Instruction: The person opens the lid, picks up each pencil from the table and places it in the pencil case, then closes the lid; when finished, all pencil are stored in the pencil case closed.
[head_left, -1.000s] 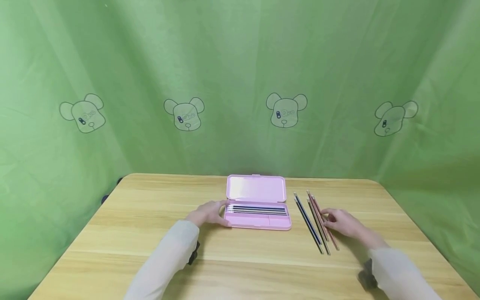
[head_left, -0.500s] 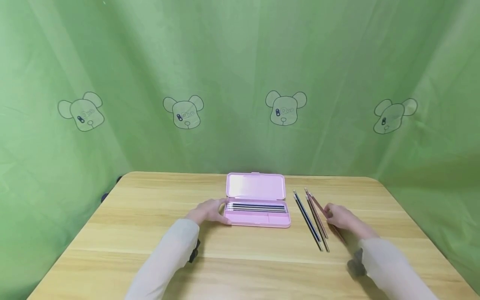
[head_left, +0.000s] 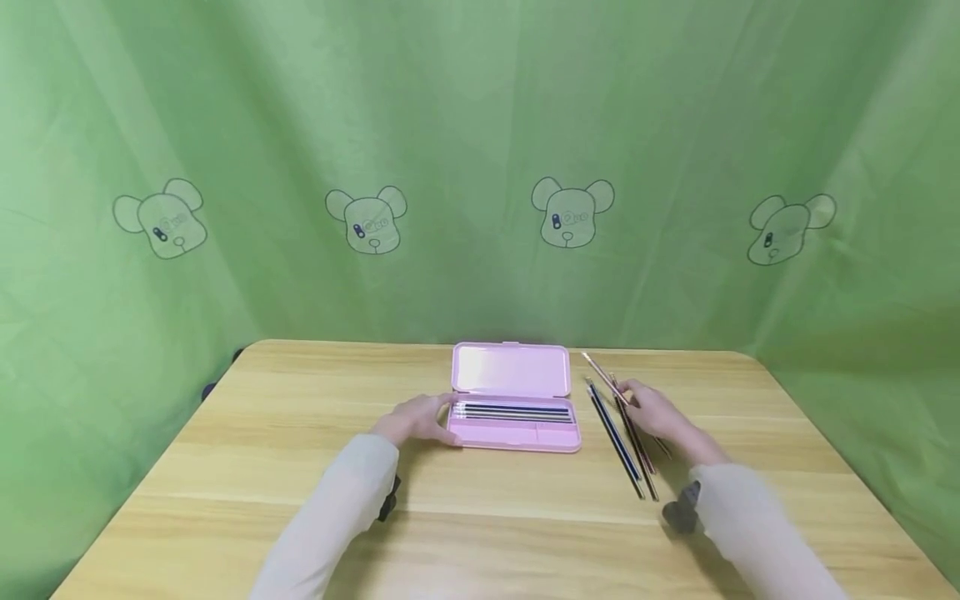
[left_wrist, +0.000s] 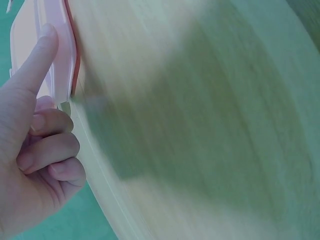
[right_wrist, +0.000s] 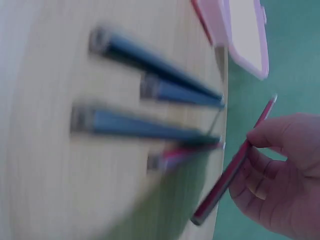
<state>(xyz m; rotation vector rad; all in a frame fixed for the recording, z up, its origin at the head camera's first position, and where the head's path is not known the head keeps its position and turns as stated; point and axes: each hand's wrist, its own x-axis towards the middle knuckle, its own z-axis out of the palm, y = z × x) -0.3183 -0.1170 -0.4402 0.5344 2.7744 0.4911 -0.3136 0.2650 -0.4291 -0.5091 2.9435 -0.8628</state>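
In the head view, an opened pink pencil case [head_left: 491, 435] lies on the table, with several dark striped pencils [head_left: 517, 413] in its long back compartment. My left hand [head_left: 416, 419] holds the case by its left end; in the left wrist view the thumb [left_wrist: 37, 57] lies over it and the lower fingers are curled. My right hand [head_left: 662, 417] pinches a red pencil [right_wrist: 220, 191] between thumb and fingers, raised and slanted over the loose pencils. Those are two dark blue pencils [head_left: 613, 429], a dark one [right_wrist: 135, 123] and another reddish one [right_wrist: 175, 156].
The case's lid [head_left: 510, 369] stands back toward the table's far edge. A green curtain [head_left: 465, 167] with bear-head drawings hangs behind and at both sides of the wooden table [head_left: 480, 533]. A dark device [head_left: 681, 510] sits at the right wrist.
My right hand has taken the red pencil from the right of the loose group, lifted it and moved left and away from me. The left hand stays at the case.
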